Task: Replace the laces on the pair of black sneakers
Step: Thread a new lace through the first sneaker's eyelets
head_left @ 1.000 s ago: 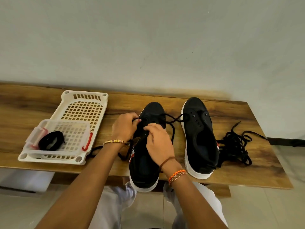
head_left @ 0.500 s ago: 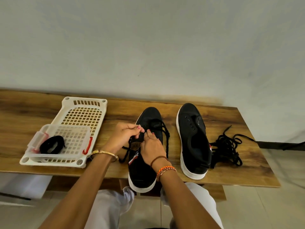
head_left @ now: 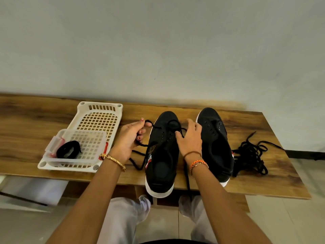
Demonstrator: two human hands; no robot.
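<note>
Black lace (head_left: 159,127) pinched in our left hand (head_left: 130,138) at frame centre; right hand (head_left: 190,139), fingers spread, holds nothing above sneaker (head_left: 162,152).

Two black sneakers with white soles stand side by side on one wooden bench (head_left: 274,175): the left sneaker (head_left: 162,155) and the right sneaker (head_left: 217,143). One black lace (head_left: 140,147) is threaded through the left sneaker. One tangled heap of black laces (head_left: 251,154) lies right of the pair; how many laces it holds cannot be told. One white perforated tray (head_left: 98,118) carries one clear plastic container (head_left: 88,143), which holds one coiled black lace (head_left: 68,152). Two hands show, the left hand (head_left: 129,138) and the right hand (head_left: 190,140). Three wristbands are worn: one gold bangle (head_left: 113,161), one brown thread band (head_left: 191,153) and one orange braided band (head_left: 198,163).
</note>
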